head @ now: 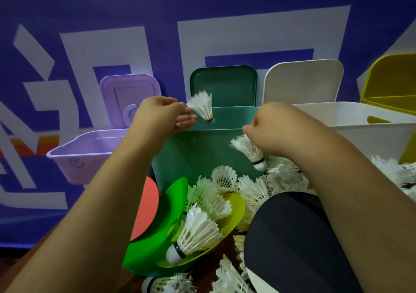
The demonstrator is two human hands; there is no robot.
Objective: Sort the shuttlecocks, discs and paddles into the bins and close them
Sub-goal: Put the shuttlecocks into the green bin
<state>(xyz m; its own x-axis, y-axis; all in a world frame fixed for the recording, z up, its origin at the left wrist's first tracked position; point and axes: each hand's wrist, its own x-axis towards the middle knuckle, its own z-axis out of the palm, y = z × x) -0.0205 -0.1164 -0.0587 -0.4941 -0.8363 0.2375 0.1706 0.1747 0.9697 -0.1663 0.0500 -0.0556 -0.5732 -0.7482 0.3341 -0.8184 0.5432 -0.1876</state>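
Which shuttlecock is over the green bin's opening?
The blurred shuttlecock by the left hand, cork down above the green bin. The lower shuttlecock, pinched by the right hand, hangs before its front wall.

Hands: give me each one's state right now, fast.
Left hand: blurred shuttlecock at its fingertips over the green bin; grip or release cannot be told.
Right hand: pinches a second shuttlecock by its feathers.

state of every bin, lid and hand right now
purple plastic bin, lid raised, open
green plastic bin, lid raised, open
white plastic bin, lid raised, open
yellow plastic lid, raised, bin mostly hidden
left hand, fingers loose, blurred white feather shuttlecock at its tips, hold unclear
right hand, pinches second white feather shuttlecock by its feathers
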